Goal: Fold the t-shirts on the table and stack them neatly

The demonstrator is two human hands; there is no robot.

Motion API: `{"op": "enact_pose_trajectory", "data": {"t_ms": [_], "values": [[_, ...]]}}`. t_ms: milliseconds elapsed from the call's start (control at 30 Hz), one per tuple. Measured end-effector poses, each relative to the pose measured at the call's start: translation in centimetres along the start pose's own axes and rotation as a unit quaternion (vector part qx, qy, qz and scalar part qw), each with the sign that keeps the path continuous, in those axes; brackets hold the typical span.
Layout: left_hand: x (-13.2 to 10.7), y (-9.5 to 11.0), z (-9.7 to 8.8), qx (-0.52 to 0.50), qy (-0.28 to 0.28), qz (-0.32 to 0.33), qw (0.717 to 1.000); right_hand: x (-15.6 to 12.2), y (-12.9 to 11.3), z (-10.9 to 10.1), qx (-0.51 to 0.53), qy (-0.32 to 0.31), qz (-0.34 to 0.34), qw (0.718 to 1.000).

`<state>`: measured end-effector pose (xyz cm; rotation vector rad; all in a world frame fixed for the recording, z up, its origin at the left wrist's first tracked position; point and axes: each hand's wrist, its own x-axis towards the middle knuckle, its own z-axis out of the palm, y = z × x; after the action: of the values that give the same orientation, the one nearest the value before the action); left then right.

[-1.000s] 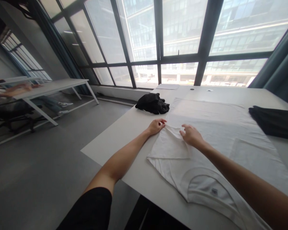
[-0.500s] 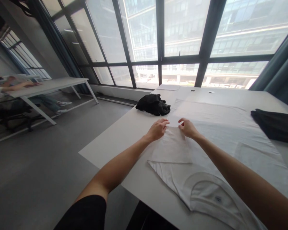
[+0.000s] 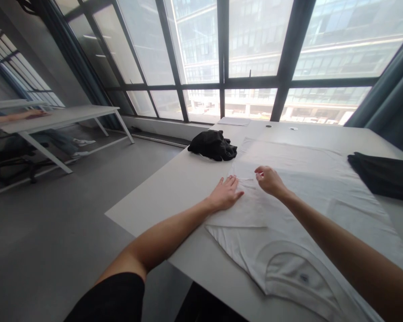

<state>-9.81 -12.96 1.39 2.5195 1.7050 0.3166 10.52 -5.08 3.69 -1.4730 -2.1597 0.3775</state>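
A white T-shirt (image 3: pixel 298 197) lies spread on a white table, its neckline (image 3: pixel 298 273) toward me and a sleeve (image 3: pixel 238 217) folded inward on the left. My left hand (image 3: pixel 225 194) rests flat on the folded sleeve, fingers spread. Close to that sleeve's inner edge is my right hand (image 3: pixel 269 180), its fingers bent and the tips slightly apart. Nothing shows between those tips; whether they touch the cloth is hard to see.
A crumpled black cloth (image 3: pixel 212 145) lies beyond my left hand. Dark folded fabric (image 3: pixel 383 176) is at the table's right. Windows (image 3: pixel 251 44) stand behind the table (image 3: pixel 147 201). Another person's arm (image 3: pixel 16 117) rests on a second table (image 3: pixel 67 115) at far left.
My left hand has gone from bent fingers at the sleeve's far edge to lying flat on it, nearer me. My right hand has shifted slightly right.
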Motion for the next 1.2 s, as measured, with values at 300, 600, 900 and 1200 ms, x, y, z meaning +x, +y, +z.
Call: {"op": "enact_pose_trajectory", "data": {"t_ms": [300,600,900,1200], "values": [[0.4,-1.3,-0.5,0.048,-0.017,-0.04,0.998,-3.6,4.2,-5.8,0.036,0.062,-0.005,0.997],[1.0,1.3,0.4,0.036,0.023,0.018,0.999,-11.1,16.5,-13.8,-0.017,0.183,0.088,0.979],[2.0,0.0,1.5,0.013,-0.026,0.018,0.999,-15.9,19.2,-8.6,-0.153,0.079,0.034,0.984],[5.5,-2.5,-0.2,-0.061,0.048,0.046,0.996,-16.3,18.9,-8.3,-0.178,0.015,0.055,0.982]]}}
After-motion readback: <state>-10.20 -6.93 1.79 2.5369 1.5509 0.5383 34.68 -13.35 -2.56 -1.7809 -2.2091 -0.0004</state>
